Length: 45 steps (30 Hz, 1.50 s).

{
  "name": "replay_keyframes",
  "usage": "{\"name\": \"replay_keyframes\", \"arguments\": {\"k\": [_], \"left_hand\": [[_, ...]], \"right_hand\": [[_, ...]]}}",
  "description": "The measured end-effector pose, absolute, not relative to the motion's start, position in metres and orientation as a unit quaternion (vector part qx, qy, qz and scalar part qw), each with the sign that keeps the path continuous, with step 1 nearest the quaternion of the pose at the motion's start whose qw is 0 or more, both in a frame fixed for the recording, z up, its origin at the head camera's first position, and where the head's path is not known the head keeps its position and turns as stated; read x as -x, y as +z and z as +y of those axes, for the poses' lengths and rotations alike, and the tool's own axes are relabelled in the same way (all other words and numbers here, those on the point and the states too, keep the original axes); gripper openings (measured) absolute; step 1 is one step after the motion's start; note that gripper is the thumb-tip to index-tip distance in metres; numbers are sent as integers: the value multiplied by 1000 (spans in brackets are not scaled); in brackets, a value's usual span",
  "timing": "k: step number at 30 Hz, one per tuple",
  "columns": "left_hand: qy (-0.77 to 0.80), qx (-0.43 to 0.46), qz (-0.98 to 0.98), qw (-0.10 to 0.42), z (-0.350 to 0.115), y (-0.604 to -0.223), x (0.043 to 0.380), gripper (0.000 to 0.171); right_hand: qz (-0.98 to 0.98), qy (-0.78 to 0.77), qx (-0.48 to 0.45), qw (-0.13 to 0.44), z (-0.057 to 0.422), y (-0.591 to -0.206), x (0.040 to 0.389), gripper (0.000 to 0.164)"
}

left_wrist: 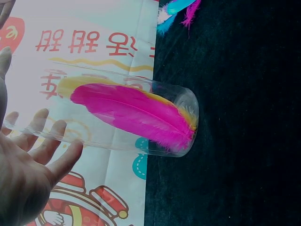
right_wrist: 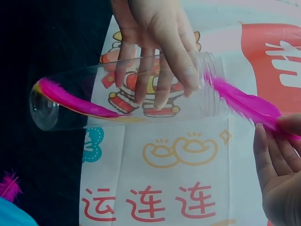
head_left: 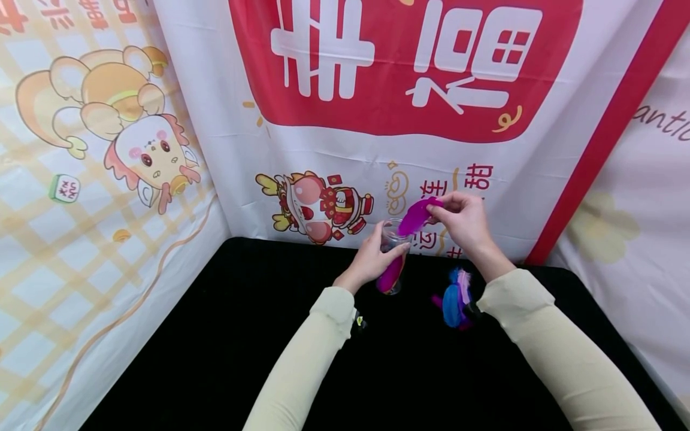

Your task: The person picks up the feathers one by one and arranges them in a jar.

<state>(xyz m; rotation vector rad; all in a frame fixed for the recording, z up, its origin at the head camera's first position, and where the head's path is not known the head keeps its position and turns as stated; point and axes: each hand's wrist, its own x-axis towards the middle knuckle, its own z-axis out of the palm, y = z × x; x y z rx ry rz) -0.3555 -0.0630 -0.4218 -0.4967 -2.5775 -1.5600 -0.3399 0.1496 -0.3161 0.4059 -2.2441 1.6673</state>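
Observation:
My left hand (head_left: 373, 256) grips a clear jar (right_wrist: 136, 94) around its upper part, near the threaded mouth. Inside the jar lie a magenta feather (left_wrist: 136, 113) and a yellow feather (left_wrist: 70, 84), quill ends down at the base. Between thumb and fingers my right hand (head_left: 465, 220) pinches another magenta feather (head_left: 417, 216) by one end. That feather's other end reaches the jar's mouth, as the right wrist view shows. On the black table below the right forearm sits a small heap of blue, pink and magenta feathers (head_left: 453, 305).
The black-covered table (head_left: 215, 347) runs up to a printed white and red cloth backdrop (head_left: 334, 155). A yellow-checked cloth (head_left: 70, 251) with cartoon figures hangs at the left, and another pale cloth (head_left: 636, 251) at the right.

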Motion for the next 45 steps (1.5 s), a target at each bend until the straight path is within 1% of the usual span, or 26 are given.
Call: {"name": "replay_keyframes", "arguments": {"k": [14,20,28,32,36,39,43,45], "left_hand": [[-515,155,-842,36,-63,-422,354,81],[-516,157,-841,38,-63,-422,354,80],[-518,161,-839,40,-63,-422,353,79],[-520,160,-838,41,-63,-423,353,80],[-519,163,-838,44,-63,-423,354,80],[-517,166,-838,45,-64,-423,355,81],[-516,166,-839,46,-64,-423,355,82],[-514,164,-841,47,-64,-423,354,82]], "right_hand": [[-784,585,-152,141,149,-325,341,25],[-792,577,-144,141,148,-326,340,24],[-805,560,-152,124,149,-328,341,22],[-808,557,-154,113,147,-325,339,19],[-809,557,-161,102,143,-312,324,19],[-805,560,-164,103,144,-315,327,19],[-801,567,-164,102,148,-327,341,21],[-800,568,-168,101,148,-327,340,21]]}}
